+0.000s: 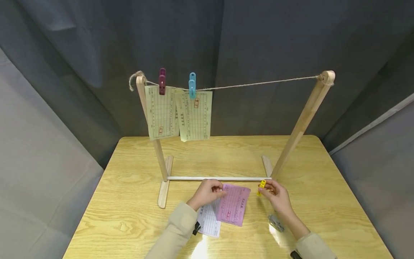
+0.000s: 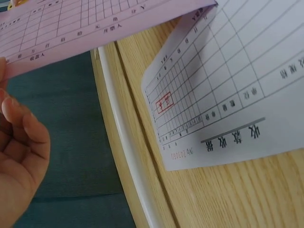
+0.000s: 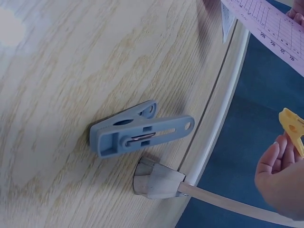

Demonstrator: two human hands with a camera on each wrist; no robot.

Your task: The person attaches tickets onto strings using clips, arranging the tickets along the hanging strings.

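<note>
My left hand (image 1: 209, 193) pinches a pink receipt slip (image 1: 233, 205) by its upper left corner, above the table. Below and partly behind it lies a white receipt slip (image 1: 209, 220), whose print and red stamp show in the left wrist view. Between the thumb and fingers of my right hand (image 1: 277, 196) is a yellow clothespin (image 1: 261, 187), held upright to the right of the pink slip. A grey-blue clothespin (image 3: 142, 133) lies on the table below the right hand. The left fingertips (image 2: 35, 128) show at the left wrist view's edge.
A wooden stand with a twine line (image 1: 252, 85) rises behind the hands. Two yellowish slips (image 1: 195, 118) hang at its left, under a maroon clothespin (image 1: 162, 82) and a blue clothespin (image 1: 192, 85). A white crossbar (image 1: 220, 178) joins the posts low down.
</note>
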